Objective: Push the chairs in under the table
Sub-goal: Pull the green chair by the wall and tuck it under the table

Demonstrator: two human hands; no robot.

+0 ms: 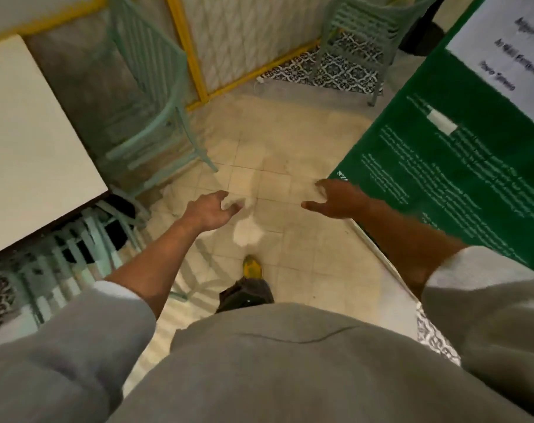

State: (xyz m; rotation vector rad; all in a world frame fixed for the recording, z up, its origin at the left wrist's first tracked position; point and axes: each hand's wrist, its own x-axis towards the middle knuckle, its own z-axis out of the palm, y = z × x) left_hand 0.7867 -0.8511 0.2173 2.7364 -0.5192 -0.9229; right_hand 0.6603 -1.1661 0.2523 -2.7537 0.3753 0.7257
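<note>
Both the left hand and right hand are seen empty, fingers loosely spread over the floor; with the pale-green chair beside the table ungripped, a leg snagging on tile is risked.

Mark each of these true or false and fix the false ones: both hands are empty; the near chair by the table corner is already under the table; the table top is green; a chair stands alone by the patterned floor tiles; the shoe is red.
1. Both hands are empty. True: the left hand and right hand hang open over the floor.
2. The near chair is under the table. True: its seat is beneath the table edge.
3. The table top is green. False: it is cream.
4. A chair stands alone by the patterned tiles. True: the far chair.
5. The shoe is red. False: it is yellow.
</note>
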